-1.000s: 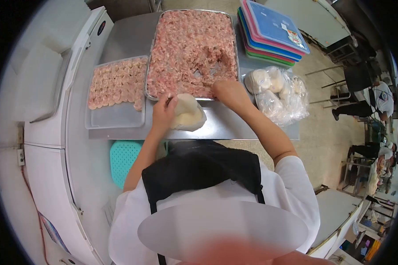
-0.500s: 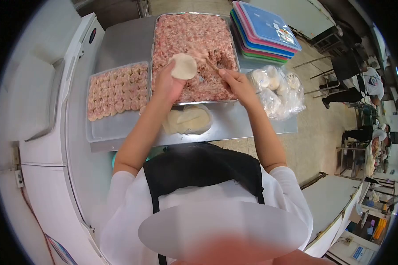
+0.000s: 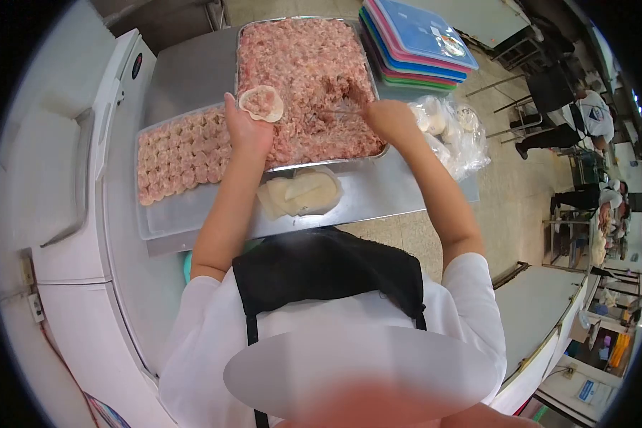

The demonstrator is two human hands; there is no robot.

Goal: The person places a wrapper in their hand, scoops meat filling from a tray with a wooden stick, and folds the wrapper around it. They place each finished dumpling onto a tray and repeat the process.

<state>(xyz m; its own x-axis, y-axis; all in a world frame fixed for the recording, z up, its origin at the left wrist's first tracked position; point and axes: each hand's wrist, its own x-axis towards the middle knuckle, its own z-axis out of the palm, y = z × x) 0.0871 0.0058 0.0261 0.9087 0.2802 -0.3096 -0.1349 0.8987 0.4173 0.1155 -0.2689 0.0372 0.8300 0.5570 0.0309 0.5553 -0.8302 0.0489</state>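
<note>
My left hand holds up a round pale dough wrapper near the left side of the big metal tray. A lump of pink filling sits on the wrapper. The tray is heaped with minced meat, scooped out at the right. Over that hollow, my right hand is closed on a thin spatula-like tool, its handle hidden in the fingers. A stack of wrappers lies on the table edge below the tray.
Rows of filled dumplings sit in a clear plastic tray at left. Coloured lids are stacked at back right. Plastic bags with pale contents lie at the table's right edge. A white refrigerator stands left; people work far right.
The bare wrapper in my left hand now carries filling, and that hand has moved slightly left. My right hand has shifted right a little, with the tool now pointing left across the hollow.
</note>
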